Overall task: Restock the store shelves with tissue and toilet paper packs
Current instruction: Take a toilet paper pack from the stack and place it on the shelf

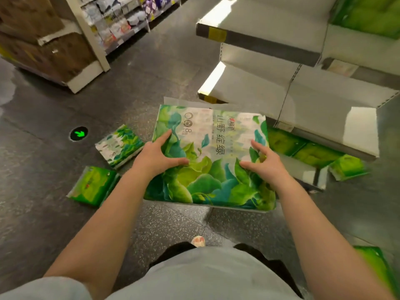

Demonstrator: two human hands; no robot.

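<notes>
A large leaf-printed tissue pack (207, 156) lies flat, just off or on the floor (173, 224) in front of the white shelves (313, 100) at right; I cannot tell if it is lifted. The left hand (159, 156) and right hand (263, 161) sit on its top face near either edge, fingers (164, 136) spread and curled into the wrapper, probably to bunch the film for a two-sided lift. Smaller green packs (120, 145) lie on the floor at left, others low under the shelves at right, likely waiting their turn.
</notes>
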